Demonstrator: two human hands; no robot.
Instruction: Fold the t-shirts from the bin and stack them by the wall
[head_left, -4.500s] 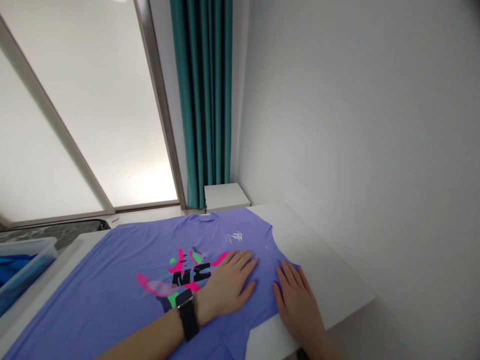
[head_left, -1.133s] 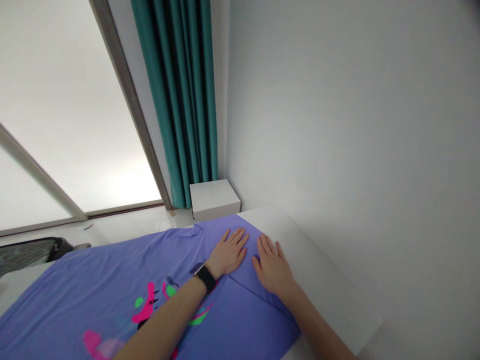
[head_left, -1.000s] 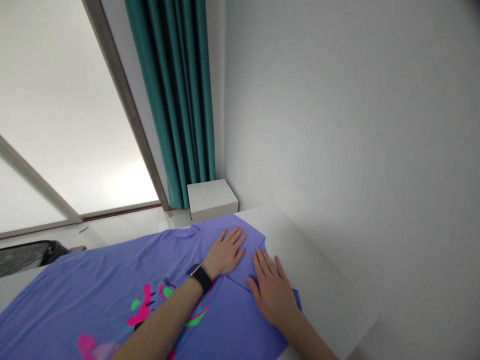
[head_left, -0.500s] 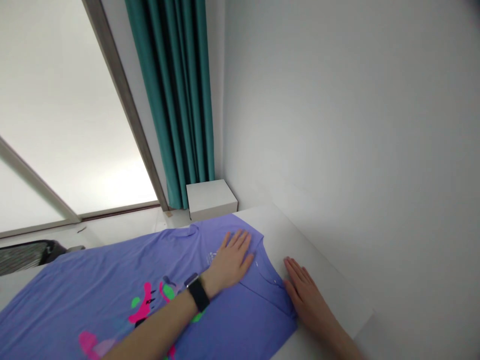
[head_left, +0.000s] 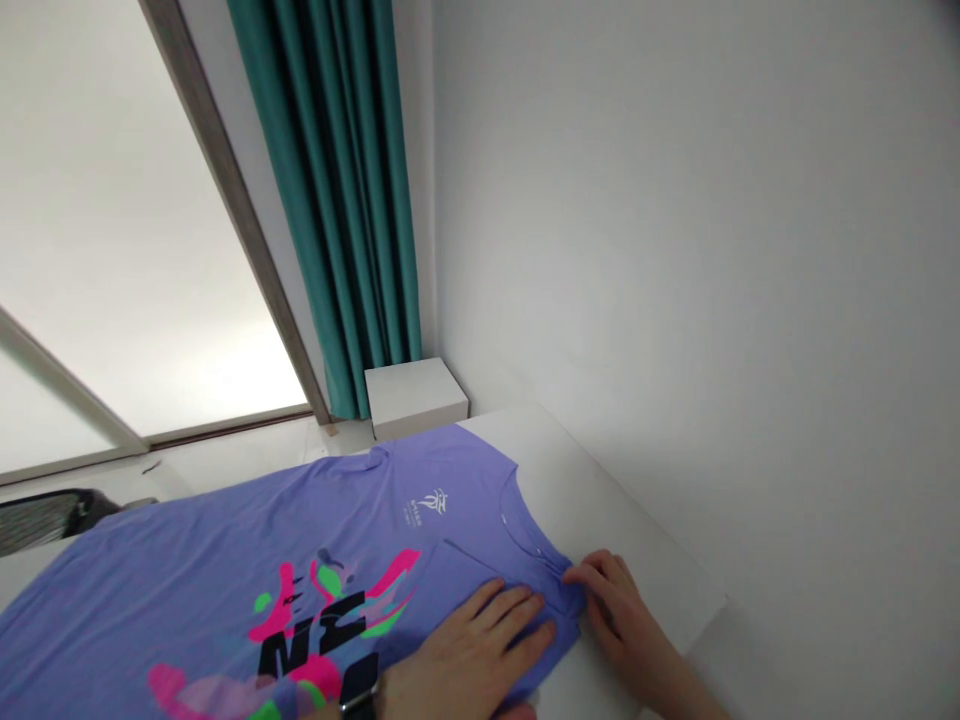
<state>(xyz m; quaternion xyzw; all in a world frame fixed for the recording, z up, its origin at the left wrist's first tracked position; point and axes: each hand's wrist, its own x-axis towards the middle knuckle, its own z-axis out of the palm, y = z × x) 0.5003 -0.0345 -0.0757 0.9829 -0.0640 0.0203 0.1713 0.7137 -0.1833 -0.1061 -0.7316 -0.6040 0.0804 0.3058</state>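
A purple T-shirt (head_left: 352,540) with a pink, green and black print lies spread on a white table, its neckline toward the right. My left hand (head_left: 480,635), a dark watch on its wrist, rests palm down on the shirt below the neckline, fingers stretched out. At the shoulder edge beside the collar, my right hand (head_left: 615,610) has its fingers curled and pinched on the purple fabric, which bunches there. A small white logo (head_left: 427,505) shows on the chest.
The white table (head_left: 652,540) runs along a grey-white wall (head_left: 675,250). Beyond it stand a white box (head_left: 416,395) and a green curtain (head_left: 337,200). A bright frosted panel (head_left: 150,230) fills the left. A dark mesh-like object (head_left: 45,520) sits at far left.
My left hand has slid from the upper chest down toward the near shoulder, uncovering the logo and more print. My right hand, flat beside the collar before, now pinches the fabric.
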